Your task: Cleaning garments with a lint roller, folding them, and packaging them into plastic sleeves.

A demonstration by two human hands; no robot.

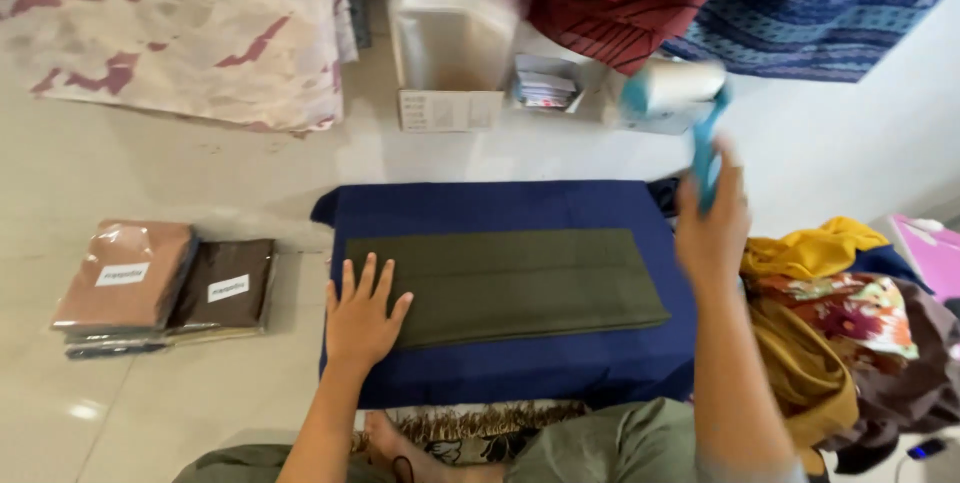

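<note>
Left hand [362,318]: laid flat, fingers spread, on folded olive cloth [510,283].
Right hand [712,223]: fingers closed round raised blue-handled lint roller [675,88].

Left hand [362,318]: bare, no rings, no watch, no glove. Left forearm [318,428]: bare, no sleeve showing. Right hand [712,228]: bare, blurred, no jewellery seen. Right forearm [732,383]: bare up to lower frame edge. Trousers [600,448]: grey-green cloth over the legs. Foot [395,443]: bare, no sock, thin dark band at ankle.
</note>
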